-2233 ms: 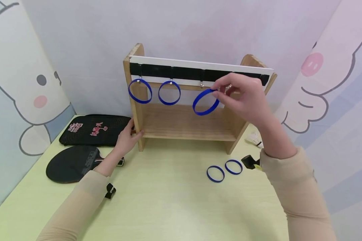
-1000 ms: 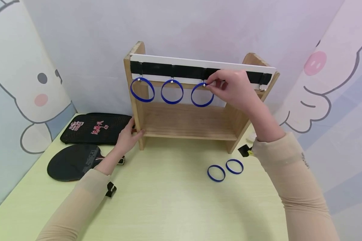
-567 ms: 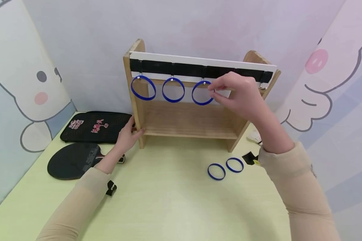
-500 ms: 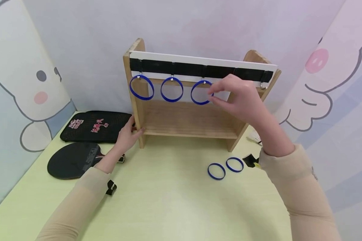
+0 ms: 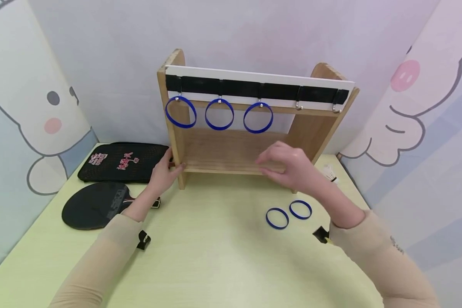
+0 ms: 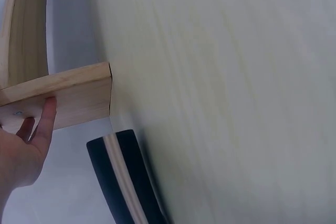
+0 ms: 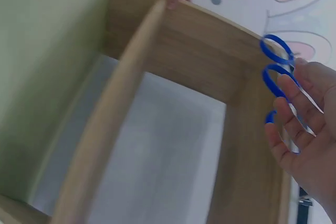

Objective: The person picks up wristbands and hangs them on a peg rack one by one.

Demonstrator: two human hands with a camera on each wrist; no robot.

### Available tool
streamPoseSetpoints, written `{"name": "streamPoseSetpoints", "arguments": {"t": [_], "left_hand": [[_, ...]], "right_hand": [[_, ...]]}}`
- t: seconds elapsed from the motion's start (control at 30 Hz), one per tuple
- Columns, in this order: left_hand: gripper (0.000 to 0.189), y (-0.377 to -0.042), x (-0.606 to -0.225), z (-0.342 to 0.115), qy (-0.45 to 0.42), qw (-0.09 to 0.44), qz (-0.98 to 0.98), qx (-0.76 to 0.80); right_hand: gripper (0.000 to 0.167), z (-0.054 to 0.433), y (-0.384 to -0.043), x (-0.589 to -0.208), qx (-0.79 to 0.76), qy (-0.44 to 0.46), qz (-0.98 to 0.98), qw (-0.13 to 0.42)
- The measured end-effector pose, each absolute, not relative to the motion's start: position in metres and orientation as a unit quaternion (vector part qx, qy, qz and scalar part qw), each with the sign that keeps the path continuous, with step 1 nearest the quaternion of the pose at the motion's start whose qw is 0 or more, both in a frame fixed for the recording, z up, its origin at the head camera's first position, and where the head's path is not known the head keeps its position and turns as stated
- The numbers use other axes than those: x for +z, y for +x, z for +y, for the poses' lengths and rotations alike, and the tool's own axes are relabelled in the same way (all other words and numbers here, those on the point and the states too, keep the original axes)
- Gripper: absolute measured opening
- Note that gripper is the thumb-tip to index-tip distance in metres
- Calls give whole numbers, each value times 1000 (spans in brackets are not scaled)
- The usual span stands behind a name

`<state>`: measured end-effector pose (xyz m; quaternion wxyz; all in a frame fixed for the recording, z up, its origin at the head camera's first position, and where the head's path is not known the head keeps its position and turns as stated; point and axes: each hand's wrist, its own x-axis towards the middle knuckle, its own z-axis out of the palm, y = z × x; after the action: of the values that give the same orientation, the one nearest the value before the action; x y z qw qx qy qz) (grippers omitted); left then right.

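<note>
In the head view, three blue wristband-like rings hang side by side from hooks on the white-and-black rail (image 5: pixel 240 87): a left ring (image 5: pixel 181 112), a middle ring (image 5: pixel 219 114) and a third ring (image 5: pixel 258 118). My left hand (image 5: pixel 162 174) grips the left side panel of the wooden shelf (image 5: pixel 240 167), thumb at its front edge; fingers also lie against the wood in the left wrist view. Below the third ring, my right hand (image 5: pixel 286 167) is in the air, fingers loosely curved and holding nothing. Two more rings, one nearer (image 5: pixel 277 218) and one farther (image 5: pixel 300 209), lie flat on the table.
Two bare hooks, one left (image 5: pixel 299 105) and one right (image 5: pixel 336 108), are at the rail's right end. A black case (image 5: pixel 121 162) and a table tennis bat (image 5: pixel 94 206) lie left of the shelf. A shuttlecock (image 5: pixel 330 173) lies to its right.
My right hand has brought a blue ring to the third hook, let it go there, and dropped lower in front of the shelf. The left hand has kept its grip.
</note>
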<state>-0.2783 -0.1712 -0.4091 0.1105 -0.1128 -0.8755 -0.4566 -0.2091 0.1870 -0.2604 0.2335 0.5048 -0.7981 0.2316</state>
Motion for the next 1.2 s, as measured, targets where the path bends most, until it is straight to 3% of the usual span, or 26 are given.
{"name": "streamPoseSetpoints", "arguments": {"t": [0.3, 0.97, 1.2], "left_hand": [[71, -278, -410, -171, -109, 105, -875, -460], [72, -278, -409, -172, -106, 100, -875, -462], [72, -279, -410, -172, -107, 99, -875, -462]], "right_hand": [[24, 203, -204, -318, 222, 456, -852, 131], [20, 255, -228, -404, 210, 357, -910, -10], [16, 263, -236, -423, 199, 356, -913, -29]]}}
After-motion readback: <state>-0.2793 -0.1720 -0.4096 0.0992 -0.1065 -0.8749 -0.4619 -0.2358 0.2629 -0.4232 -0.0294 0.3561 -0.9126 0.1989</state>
